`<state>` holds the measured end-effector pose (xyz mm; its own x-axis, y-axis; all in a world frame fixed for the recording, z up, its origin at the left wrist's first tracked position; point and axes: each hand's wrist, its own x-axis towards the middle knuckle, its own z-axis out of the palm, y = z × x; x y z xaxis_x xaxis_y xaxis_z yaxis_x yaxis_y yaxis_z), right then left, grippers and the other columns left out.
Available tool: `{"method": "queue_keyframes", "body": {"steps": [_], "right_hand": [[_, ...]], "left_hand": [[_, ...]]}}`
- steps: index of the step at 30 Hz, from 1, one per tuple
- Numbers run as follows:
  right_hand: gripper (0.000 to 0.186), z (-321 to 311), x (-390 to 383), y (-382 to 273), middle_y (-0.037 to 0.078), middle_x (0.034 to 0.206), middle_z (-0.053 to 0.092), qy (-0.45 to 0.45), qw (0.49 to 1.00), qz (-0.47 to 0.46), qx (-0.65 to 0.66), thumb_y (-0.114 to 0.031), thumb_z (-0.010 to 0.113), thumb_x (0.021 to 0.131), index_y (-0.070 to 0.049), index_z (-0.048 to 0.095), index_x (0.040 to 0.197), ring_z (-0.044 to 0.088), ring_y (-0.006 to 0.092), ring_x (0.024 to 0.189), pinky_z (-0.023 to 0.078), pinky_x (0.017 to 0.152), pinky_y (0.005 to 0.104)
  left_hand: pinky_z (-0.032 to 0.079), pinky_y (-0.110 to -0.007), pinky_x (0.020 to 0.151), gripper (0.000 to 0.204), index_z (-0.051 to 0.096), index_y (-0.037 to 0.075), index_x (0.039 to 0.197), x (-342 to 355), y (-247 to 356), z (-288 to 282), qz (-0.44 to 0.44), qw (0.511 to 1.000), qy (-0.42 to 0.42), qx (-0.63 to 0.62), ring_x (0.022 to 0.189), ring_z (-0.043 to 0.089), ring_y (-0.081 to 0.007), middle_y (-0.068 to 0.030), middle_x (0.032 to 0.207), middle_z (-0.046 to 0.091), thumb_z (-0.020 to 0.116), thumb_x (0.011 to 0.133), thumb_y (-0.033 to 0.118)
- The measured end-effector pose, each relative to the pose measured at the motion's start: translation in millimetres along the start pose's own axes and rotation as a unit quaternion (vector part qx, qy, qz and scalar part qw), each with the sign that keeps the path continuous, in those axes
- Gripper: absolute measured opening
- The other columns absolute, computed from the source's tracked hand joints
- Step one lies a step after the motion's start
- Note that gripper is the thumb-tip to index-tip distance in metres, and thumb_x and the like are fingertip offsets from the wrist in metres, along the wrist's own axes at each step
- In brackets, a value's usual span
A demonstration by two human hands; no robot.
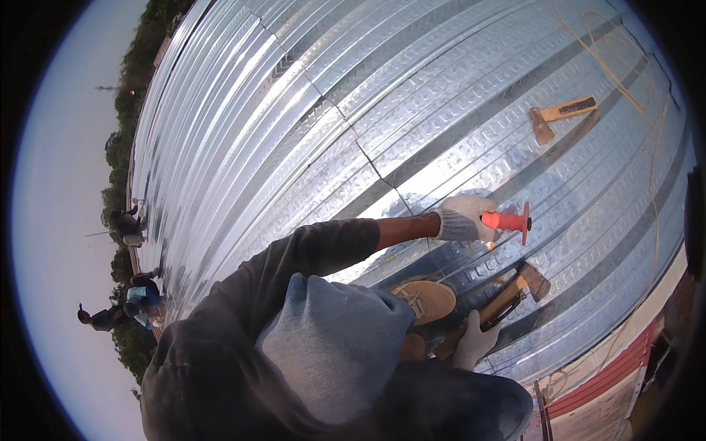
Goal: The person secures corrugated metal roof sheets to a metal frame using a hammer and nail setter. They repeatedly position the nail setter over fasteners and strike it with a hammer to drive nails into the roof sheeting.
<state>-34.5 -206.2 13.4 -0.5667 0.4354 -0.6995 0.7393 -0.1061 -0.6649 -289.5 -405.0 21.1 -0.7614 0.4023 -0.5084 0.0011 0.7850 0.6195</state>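
Note:
My left hand [468, 218], in a light knitted work glove, is wrapped round a chisel [504, 220] with a red grip and a round red guard. The guard points to the right, and the chisel's other end is hidden by the hand. Lower down, beside my tan shoe [426, 302], my gloved right hand [476, 342] is closed round the handle of a hammer [535, 282]. Its metal head lies just above the ribbed metal sheet or on it; I cannot tell which. A slim dark strip runs along the handle.
A second hammer [543, 126] with a yellowish handle lies farther off on the ribbed metal roofing [456, 110]. A seam [358, 142] crosses the sheets. Thin pale cord [616, 79] trails at the right. A roof edge with red sheeting [607, 371] lies lower right. Several people [141, 300] are at far left.

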Motion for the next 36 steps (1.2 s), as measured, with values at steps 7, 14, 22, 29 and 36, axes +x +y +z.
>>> {"method": "queue_keyframes", "body": {"steps": [7,14,22,29,36], "right_hand": [[0.064,-7.4,2.7,-4.1,0.015,0.107,0.07,-0.009,1.0,0.0,0.001,-0.014,0.077,0.1,0.007,0.049,0.154,0.072,0.0222,0.089,0.059,0.079,0.0366],[0.068,-12.3,4.7,-1.0,0.015,0.112,0.069,-0.029,0.999,0.026,-0.014,-0.016,0.078,0.102,0.005,0.045,0.157,0.073,0.024,0.095,0.06,0.08,0.0373],[0.059,-8.3,14.4,6.4,0.013,0.106,0.07,0.008,0.999,0.02,-0.037,-0.014,0.078,0.101,0.002,0.052,0.151,0.073,0.0229,0.087,0.06,0.076,0.0363],[0.041,-3.9,6.2,-7.5,0.011,0.097,0.072,0.029,0.998,0.006,-0.061,-0.014,0.08,0.098,0.004,0.06,0.129,0.072,0.0189,0.077,0.059,0.067,0.0348],[0.041,-34.0,17.2,-13.9,0.009,0.092,0.072,-0.048,0.997,0.064,-0.01,-0.017,0.084,0.094,0.004,0.063,0.123,0.072,0.0184,0.075,0.059,0.066,0.0342]], "left_hand": [[0.057,-0.051,0.082,0.034,0.07,0.011,0.115,-72.4,-41.4,-44.4,-0.144,0.964,0.211,-0.073,0.094,0.075,-0.039,-0.0156,0.103,0.076,0.079,0.093,0.036],[0.054,-0.054,0.078,0.025,0.072,0.009,0.105,-147.7,-189.9,-113.2,-0.185,0.809,0.533,0.164,0.086,0.072,-0.042,-0.0161,0.088,0.073,0.083,0.087,0.024],[0.056,-0.05,0.085,0.032,0.074,0.006,0.116,-214.4,-282.1,-64.0,-0.277,0.752,0.592,0.088,0.093,0.074,-0.0424,-0.0194,0.099,0.076,0.081,0.095,0.029],[0.054,-0.046,0.086,0.038,0.068,0.002,0.123,-206.9,-285.1,-58.9,-0.257,0.769,0.583,0.043,0.089,0.07,-0.034,-0.0175,0.097,0.072,0.074,0.104,0.033],[0.054,-0.045,0.092,0.045,0.064,0.0,0.131,-199.7,-292.1,-56.2,-0.303,0.784,0.541,0.019,0.097,0.07,-0.0297,-0.0168,0.108,0.073,0.071,0.107,0.038]]}}
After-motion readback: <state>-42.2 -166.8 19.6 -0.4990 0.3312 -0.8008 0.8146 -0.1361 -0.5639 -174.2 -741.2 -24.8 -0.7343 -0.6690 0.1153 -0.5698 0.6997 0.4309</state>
